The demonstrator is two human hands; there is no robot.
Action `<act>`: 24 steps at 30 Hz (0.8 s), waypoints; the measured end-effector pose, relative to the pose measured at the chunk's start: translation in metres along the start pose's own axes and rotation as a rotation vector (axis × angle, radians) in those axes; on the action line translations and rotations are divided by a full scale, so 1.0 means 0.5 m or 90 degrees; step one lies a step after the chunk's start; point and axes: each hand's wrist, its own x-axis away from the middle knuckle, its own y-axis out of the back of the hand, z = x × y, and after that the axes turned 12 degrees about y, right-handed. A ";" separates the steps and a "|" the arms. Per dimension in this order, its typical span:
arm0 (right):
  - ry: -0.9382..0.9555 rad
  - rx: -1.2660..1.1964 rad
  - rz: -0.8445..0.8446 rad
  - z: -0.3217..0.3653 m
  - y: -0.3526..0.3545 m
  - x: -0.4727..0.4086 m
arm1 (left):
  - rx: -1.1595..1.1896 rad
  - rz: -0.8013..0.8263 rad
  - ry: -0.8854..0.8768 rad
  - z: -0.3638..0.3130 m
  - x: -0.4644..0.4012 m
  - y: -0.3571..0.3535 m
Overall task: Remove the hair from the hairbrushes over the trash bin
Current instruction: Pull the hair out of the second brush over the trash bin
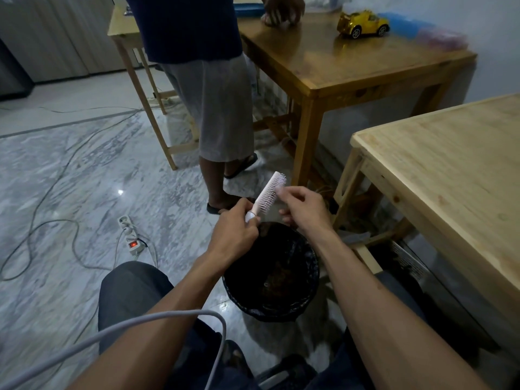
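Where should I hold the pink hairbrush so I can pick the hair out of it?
Hold the pink hairbrush by its handle, low down, coming from the smooth back side, as the left hand grips it now. The handle is bare and narrow, so fingers wrap it easily. That leaves the bristles facing the right hand, which seems to pick at them above the trash bin.

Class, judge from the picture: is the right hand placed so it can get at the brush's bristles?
Probably yes. The right hand is right beside the bristles of the brush, which the left hand holds by the handle, with nothing between them.
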 end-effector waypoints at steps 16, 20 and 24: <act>-0.105 0.065 -0.039 -0.029 0.014 0.012 | 0.069 0.009 0.053 0.002 -0.011 0.018; -0.051 0.036 0.010 -0.015 0.011 0.016 | 0.006 -0.013 0.007 0.004 -0.003 0.011; -0.001 -0.103 -0.011 -0.012 0.001 0.003 | -0.053 -0.057 -0.061 0.000 0.008 0.007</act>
